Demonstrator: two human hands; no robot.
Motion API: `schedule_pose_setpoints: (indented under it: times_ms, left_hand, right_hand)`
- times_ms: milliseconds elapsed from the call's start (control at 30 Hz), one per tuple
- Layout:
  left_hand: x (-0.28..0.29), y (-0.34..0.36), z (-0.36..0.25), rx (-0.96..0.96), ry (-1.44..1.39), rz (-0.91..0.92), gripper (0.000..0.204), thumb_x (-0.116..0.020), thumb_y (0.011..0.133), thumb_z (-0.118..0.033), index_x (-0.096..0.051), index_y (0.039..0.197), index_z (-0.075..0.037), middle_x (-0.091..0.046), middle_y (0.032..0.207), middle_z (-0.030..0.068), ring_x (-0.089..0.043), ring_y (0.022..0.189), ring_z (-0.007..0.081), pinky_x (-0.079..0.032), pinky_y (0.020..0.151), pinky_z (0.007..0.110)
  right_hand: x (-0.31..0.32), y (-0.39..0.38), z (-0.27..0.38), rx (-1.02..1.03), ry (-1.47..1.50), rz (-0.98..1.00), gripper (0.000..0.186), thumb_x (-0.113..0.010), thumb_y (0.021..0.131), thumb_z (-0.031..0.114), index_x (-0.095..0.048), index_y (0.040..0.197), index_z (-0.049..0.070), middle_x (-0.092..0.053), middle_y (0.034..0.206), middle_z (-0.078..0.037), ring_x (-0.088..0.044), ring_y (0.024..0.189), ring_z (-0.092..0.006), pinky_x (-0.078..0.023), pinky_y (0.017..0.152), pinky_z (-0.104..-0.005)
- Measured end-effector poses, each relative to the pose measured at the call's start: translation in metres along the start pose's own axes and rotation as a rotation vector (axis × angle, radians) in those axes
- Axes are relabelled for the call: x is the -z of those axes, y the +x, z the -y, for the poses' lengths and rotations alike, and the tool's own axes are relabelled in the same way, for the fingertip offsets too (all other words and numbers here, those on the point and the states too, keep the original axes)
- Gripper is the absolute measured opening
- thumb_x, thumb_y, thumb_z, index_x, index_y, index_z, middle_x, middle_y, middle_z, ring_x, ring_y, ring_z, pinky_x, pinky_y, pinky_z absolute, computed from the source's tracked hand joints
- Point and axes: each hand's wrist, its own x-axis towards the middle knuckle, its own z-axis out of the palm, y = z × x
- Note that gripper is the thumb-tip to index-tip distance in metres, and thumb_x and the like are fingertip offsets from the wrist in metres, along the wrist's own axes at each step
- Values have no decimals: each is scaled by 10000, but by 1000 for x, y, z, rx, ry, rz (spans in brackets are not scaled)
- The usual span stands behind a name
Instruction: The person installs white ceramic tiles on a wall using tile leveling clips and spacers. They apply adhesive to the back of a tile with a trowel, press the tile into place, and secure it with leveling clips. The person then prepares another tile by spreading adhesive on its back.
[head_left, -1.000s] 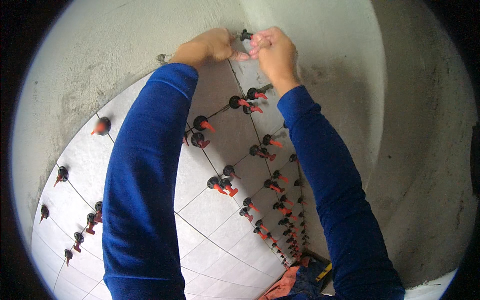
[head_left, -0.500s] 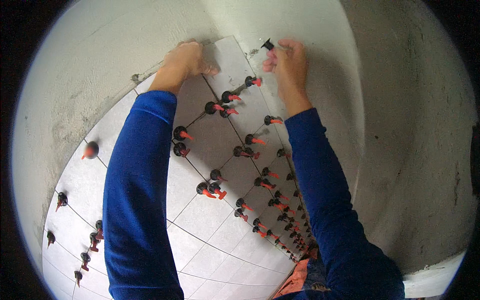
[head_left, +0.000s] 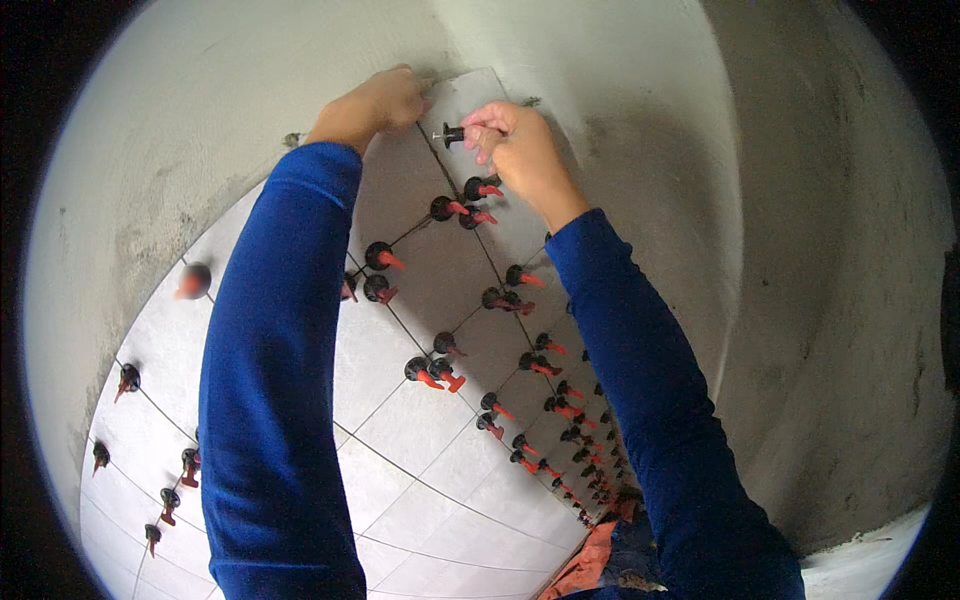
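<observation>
Between the fingertips of my right hand (head_left: 520, 150) is a black tile leveler (head_left: 454, 134). Its thin metal pin points left toward the joint, just off the surface of the pale top tile (head_left: 470, 95). My left hand (head_left: 378, 103) is closed at the upper edge of the tiling, left of that joint. Whatever its curled fingers may hold is hidden. Below my hands, several levelers with black round bases and red handles sit in the joints, among them a leveler (head_left: 480, 188) close under my right hand.
Bare grey plaster wall (head_left: 130, 170) borders the tiles on the left and top. A curved plaster surface (head_left: 650, 200) rises at the right. More red-handled levelers (head_left: 425, 372) stick out along the tile joints down to the lower right.
My right hand has moved left and slightly down, bringing the black leveler from beside the tile's right edge to the joint. My left hand has shifted slightly, its fingers now more curled.
</observation>
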Motion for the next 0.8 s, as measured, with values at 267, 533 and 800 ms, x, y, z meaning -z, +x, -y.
schedule_pose_setpoints:
  times_ms: [267, 533, 800]
  left_hand:
    - [7, 3, 6, 16, -134, 53, 344, -547, 956, -160, -669, 1250, -30, -687, 1033, 251, -640, 995, 415, -499, 884, 486]
    - [-3, 5, 1, 237, -274, -8, 319, -583, 907, -203, -731, 1138, -40, -714, 1094, 238, -686, 995, 402, -533, 863, 485]
    - [-2, 3, 0, 240, -257, -24, 331, -653, 845, -219, -747, 1109, -43, -717, 1130, 220, -683, 1076, 401, -537, 902, 474]
  right_hand:
    - [-22, 14, 21, 279, -397, -102, 155, -639, 915, 66, -700, 1047, 12, -741, 951, -183, -723, 879, -354, -561, 772, -425]
    - [-27, 23, 39, 528, -803, -22, 132, -619, 919, 46, -684, 1033, 33, -725, 966, -195, -705, 889, -378, -564, 792, -453]
    - [-33, 23, 50, 724, -1121, 17, 204, -658, 846, 17, -698, 1046, 21, -713, 870, -166, -719, 847, -345, -593, 779, -424]
